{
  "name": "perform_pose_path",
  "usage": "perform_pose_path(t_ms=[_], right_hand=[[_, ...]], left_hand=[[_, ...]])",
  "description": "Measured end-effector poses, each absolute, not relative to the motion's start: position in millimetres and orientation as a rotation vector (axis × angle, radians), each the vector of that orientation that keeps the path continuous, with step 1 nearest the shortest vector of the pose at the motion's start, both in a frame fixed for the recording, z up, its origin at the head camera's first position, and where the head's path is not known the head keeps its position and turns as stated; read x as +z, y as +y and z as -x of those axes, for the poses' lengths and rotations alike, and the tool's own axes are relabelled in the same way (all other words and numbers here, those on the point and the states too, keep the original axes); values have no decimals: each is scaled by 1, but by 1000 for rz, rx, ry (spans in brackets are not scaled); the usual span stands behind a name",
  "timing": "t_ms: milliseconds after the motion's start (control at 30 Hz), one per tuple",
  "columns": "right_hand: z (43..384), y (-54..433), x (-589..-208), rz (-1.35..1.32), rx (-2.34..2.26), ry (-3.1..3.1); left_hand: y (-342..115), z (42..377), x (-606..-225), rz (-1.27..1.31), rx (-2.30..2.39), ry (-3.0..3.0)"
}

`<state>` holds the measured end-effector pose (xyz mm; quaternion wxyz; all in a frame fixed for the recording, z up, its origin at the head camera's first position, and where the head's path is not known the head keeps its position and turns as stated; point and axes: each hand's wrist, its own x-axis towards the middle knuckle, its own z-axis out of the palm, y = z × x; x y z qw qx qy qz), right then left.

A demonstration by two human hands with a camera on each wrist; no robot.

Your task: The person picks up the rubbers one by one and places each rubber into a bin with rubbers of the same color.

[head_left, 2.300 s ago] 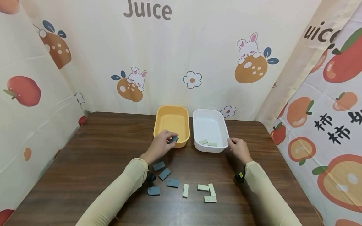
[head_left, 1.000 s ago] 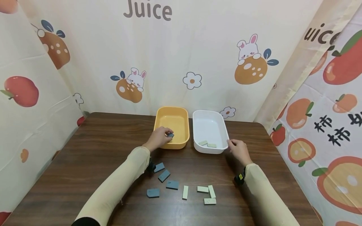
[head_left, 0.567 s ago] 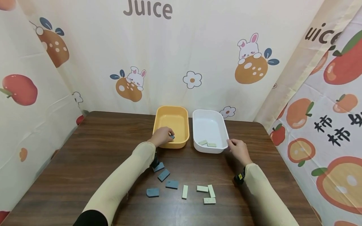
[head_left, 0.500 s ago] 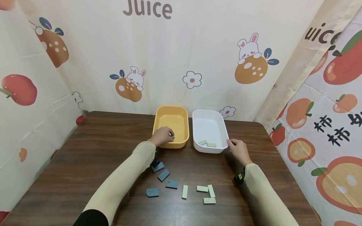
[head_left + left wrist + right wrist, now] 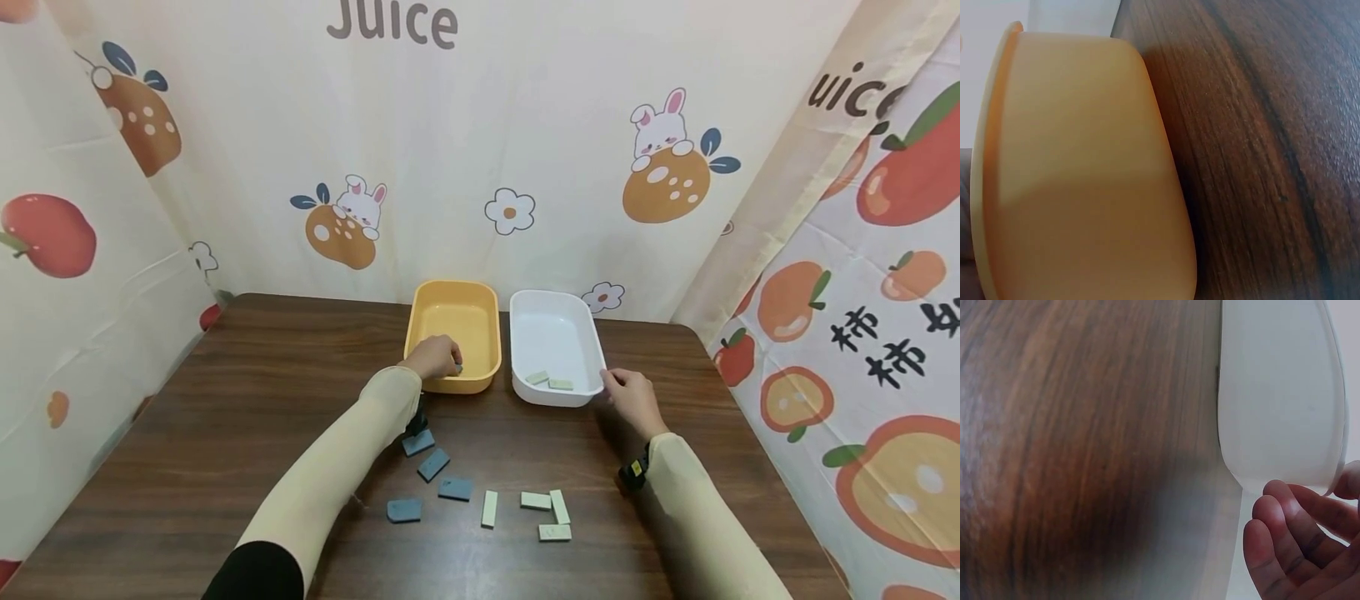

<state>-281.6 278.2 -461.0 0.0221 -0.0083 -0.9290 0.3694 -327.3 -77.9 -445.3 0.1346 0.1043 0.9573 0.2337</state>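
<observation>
My left hand [image 5: 435, 357] reaches over the near wall of the yellow bin [image 5: 491, 333], fingers pointing down inside. They pinch a small blue block [image 5: 459, 368], of which only an edge shows. In the left wrist view the yellow bin's outer wall [image 5: 1085, 156] hides most of that hand. At the white bin's near right corner, my right hand [image 5: 633, 398] pinches the rim between thumb and index finger. The right wrist view shows the other fingers [image 5: 1260, 540] loosely curled beside the white bin's wall [image 5: 1282, 394]. Two pale green blocks [image 5: 560, 384] lie in the white bin [image 5: 555, 333].
Several blue blocks [image 5: 454, 489] are scattered on the brown wooden table [image 5: 225, 433] by the left forearm. Several pale green blocks [image 5: 536, 501] lie right of them. Behind the bins hangs a printed curtain [image 5: 450, 167].
My left hand has brought the blue block over the yellow bin and lowered it inside, its fingers turning downward. My right hand has stayed at the white bin's rim.
</observation>
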Motion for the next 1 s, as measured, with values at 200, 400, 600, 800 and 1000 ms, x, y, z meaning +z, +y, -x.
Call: perform_pose_path(t_ms=[200, 400, 600, 800, 1000], right_hand=[[282, 276, -461, 19, 1137, -2879], [283, 276, -458, 10, 1130, -2879], [282, 278, -458, 32, 1143, -2884], [282, 279, -461, 40, 1149, -2897], [281, 277, -462, 49, 1136, -2882]], left_hand=[[-82, 329, -445, -315, 783, 2810], [-88, 330, -443, -366, 919, 2895], [-91, 323, -439, -311, 1028, 2948], [-95, 313, -438, -225, 1046, 2964], [-100, 304, -433, -215, 1043, 3007]])
